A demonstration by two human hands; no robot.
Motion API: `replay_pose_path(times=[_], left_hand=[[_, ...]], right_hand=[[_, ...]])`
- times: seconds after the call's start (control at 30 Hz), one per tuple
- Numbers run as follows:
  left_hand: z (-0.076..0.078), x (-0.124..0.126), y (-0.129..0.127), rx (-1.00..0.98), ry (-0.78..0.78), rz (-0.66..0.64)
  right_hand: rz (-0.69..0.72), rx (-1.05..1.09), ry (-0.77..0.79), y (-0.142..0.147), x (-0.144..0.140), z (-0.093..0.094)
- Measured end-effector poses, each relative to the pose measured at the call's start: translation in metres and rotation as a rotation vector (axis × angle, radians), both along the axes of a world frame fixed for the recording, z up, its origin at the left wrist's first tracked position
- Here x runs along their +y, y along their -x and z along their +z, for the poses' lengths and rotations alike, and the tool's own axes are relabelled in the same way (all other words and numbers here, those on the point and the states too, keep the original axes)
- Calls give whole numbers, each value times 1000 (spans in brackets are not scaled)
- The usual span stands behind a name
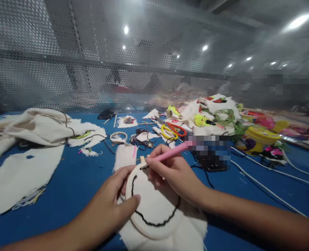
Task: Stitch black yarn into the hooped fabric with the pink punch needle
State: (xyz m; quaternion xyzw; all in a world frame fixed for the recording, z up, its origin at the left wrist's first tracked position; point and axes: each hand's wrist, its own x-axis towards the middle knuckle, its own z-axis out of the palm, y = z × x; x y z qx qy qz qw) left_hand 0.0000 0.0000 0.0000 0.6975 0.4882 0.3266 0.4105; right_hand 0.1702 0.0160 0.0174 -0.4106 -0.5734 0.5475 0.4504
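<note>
A round embroidery hoop [154, 234] with white cloth [154, 205] stretched in it lies tilted before me. A thick black yarn line [158, 225] curves round inside its rim, open toward the top. My left hand [117, 202] grips the hoop's left side, thumb on the cloth and fingers beneath. In my right hand [172, 170] is a pink punch needle [174, 151], pinched like a pen. Its working end points down to the hoop's upper left edge, near a bit of black yarn; my fingers partly cover it.
Scissors with orange and yellow handles [170, 130] lie beyond the hoop, near tangled dark yarn [142, 137] and a small hoop [118, 137]. White cloth [36, 129] is heaped at left. At right are a yellow tub [260, 139] and white cables [264, 184]. Perforated metal panels [91, 69] stand behind.
</note>
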Motion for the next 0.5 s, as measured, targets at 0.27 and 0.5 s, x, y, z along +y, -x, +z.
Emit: replay_pose_path(times=[0.27,0.5], left_hand=[[-3,-10,4,74,-90,-182],[-8,-9,6,163,-255,-159]], right_hand=[[-168,-280,-220,-18,-26,6],[-107,-310,-236,-21,-31,10]])
